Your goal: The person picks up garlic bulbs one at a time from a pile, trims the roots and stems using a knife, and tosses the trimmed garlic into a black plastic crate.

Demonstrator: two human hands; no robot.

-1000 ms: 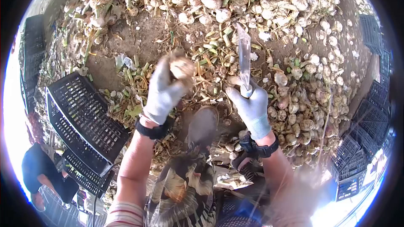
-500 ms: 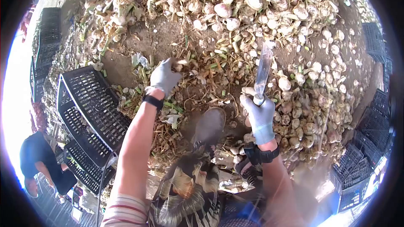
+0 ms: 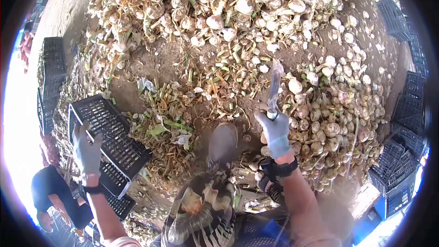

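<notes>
My left hand (image 3: pixel 87 151), in a pale glove, is at the near left edge of a black slatted crate (image 3: pixel 116 132); its fingers are apart and nothing shows in them. In my right hand (image 3: pixel 275 132), also gloved, is a knife (image 3: pixel 275 84), its blade pointing up and away from me. Beside the knife, on the right, lies a heap of trimmed garlic bulbs (image 3: pixel 327 128). A large pile of garlic with stalks (image 3: pixel 219 4) spreads across the far side.
Cut stalks and dry leaves (image 3: pixel 169 128) litter the ground between my hands. My shoe (image 3: pixel 223 142) is at the centre. Black crates (image 3: pixel 400 164) stand at the right, others (image 3: pixel 53 73) at the far left. Another person (image 3: pixel 61 196) is at the lower left.
My left hand has moved left and nearer, from the litter to the crate. My right hand keeps the knife. The whole view has shifted somewhat.
</notes>
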